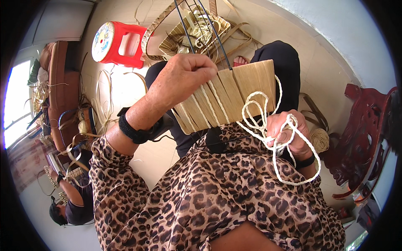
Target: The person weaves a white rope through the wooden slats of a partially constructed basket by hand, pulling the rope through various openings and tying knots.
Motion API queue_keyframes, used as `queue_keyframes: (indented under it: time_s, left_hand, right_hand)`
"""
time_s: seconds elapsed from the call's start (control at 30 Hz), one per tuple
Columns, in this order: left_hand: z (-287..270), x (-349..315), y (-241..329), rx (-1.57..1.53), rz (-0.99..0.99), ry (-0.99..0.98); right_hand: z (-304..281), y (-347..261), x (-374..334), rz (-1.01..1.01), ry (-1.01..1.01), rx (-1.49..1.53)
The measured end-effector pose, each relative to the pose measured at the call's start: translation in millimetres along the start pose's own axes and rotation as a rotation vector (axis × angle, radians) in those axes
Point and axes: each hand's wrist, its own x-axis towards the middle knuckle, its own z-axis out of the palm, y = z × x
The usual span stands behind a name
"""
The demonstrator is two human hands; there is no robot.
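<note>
Across my lap lies a tan panel of wide flat strips [251, 83], perhaps the side of a basket. White braided cord [217, 100] crosses its left part in slanting rows. My left hand [184, 77] is closed in a pinch at the panel's far edge; what its fingertips grip is hidden. Long dark strips [215, 33] stretch away from that edge beside it. To the right of the panel, my right hand [289, 131] is closed around loose loops of white cord [310, 167]. One length of this cord runs up along the panel's right edge.
A red stool [134, 44] stands at far left. Beyond my knees a woven basket [167, 44] holds cord and strips. A cord ball [319, 140] and a carved dark-red wooden piece [360, 134] are at right. Another person [75, 201] works at lower left.
</note>
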Motion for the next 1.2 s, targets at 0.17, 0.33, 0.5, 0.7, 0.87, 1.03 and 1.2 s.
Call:
queue_keyframes:
  time_s: [0.17, 0.33, 0.5, 0.7, 0.87, 1.03, 1.2]
  left_hand:
    - [-13.5, -7.6, -11.7, -0.430, 0.037, -0.012]
    - [-7.9, -10.4, -23.9, -0.345, 0.147, 0.110]
    - [4.1, -14.4, -23.0, -0.089, 0.203, 0.276]
    - [11.8, -13.0, -20.7, -0.014, 0.248, 0.362]
    - [14.9, -13.1, -21.8, -0.032, 0.266, 0.397]
    - [15.1, -11.6, -19.1, -0.017, 0.289, 0.393]
    - [8.0, -10.9, -20.5, -0.153, 0.197, 0.273]
  right_hand:
    - [1.7, -0.1, 0.4, -0.020, 0.055, -0.027]
    - [1.9, 0.3, 1.3, -0.031, 0.056, -0.050]
    - [4.8, -0.5, 1.7, -0.013, 0.070, -0.036]
    - [7.9, -2.8, -2.6, 0.007, -0.051, -0.480]
    - [13.2, -8.8, -0.2, -0.023, -0.103, -0.749]
    - [11.8, -7.7, -0.7, -0.022, -0.082, -0.701]
    - [8.1, -7.6, -0.2, -0.046, -0.096, -0.721]
